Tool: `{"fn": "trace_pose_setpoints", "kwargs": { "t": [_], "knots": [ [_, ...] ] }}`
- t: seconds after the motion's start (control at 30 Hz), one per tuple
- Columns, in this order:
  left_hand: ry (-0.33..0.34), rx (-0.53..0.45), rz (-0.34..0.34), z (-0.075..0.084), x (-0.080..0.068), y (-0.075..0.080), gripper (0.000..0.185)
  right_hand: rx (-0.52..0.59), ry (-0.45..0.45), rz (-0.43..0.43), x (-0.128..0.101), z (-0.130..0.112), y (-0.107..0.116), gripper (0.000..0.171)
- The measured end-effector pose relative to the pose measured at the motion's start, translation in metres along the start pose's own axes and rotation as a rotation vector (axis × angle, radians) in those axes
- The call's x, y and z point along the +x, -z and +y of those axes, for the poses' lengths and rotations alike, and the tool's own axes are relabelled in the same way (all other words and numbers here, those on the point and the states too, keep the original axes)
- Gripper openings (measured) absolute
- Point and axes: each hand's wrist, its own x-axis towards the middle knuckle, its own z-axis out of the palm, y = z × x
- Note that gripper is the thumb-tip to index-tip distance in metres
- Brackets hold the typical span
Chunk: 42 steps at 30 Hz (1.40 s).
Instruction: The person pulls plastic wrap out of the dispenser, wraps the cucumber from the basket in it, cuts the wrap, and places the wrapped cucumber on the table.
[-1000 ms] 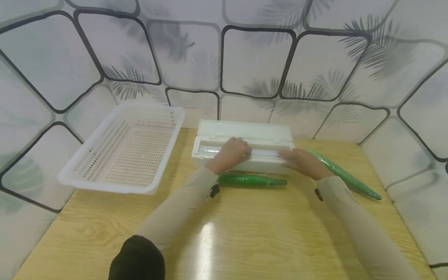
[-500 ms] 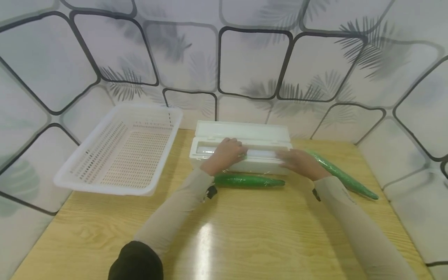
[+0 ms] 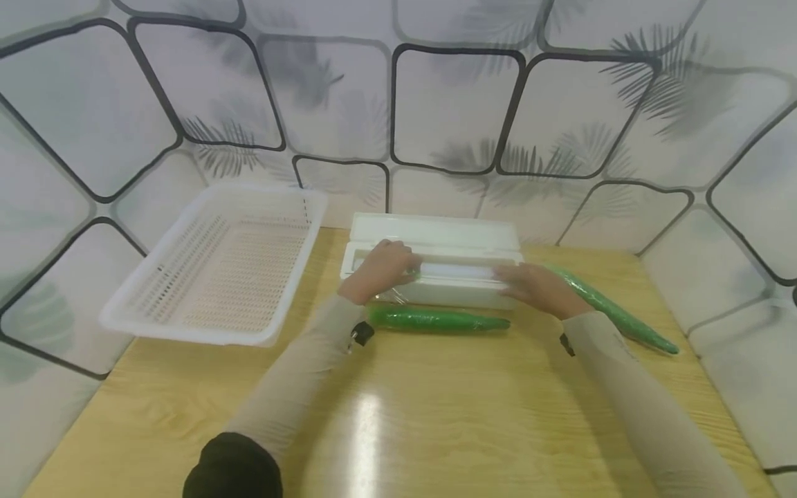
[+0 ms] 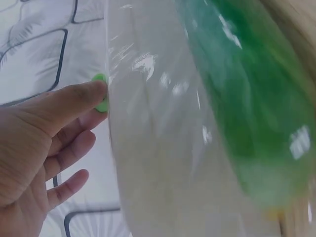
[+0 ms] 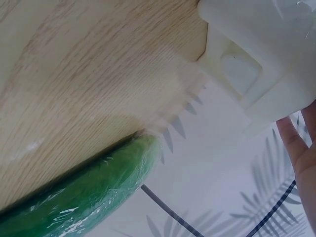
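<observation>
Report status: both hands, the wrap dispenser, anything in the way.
Left hand fingers on the small green slider on the white cling-film dispenser. Right hand rests flat on its right end. Wrapped cucumber lies just in front; second cucumber right.

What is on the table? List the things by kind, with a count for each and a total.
Green cucumbers in clear wrap: 2, one in front of the dispenser, one to the right
White film dispenser box: 1, with the left hand and right hand on it
White perforated basket: 1
Total: 4
</observation>
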Motion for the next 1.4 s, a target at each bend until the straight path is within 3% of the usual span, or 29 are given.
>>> {"fn": "trace_pose_setpoints", "kwargs": {
  "t": [0.23,0.6,0.87,1.03,1.4],
  "knots": [
    [0.041,-0.014,-0.040,-0.015,-0.011,0.007,0.004,-0.008,0.022,0.020,-0.003,0.001,0.007,0.035],
    [0.021,-0.027,0.079,-0.017,-0.021,0.001,0.015,-0.003,-0.005,0.004,-0.004,-0.001,0.009,0.034],
    [0.009,0.012,0.135,-0.014,-0.021,0.001,0.004,0.007,-0.010,0.003,-0.003,0.000,0.004,0.035],
    [0.013,0.035,0.110,-0.018,-0.024,0.005,0.004,0.027,0.003,0.018,-0.002,0.000,0.003,0.036],
    [0.088,0.040,-0.010,-0.029,-0.032,0.012,0.008,0.035,0.005,0.030,0.000,0.000,0.001,0.035]
  ]
}}
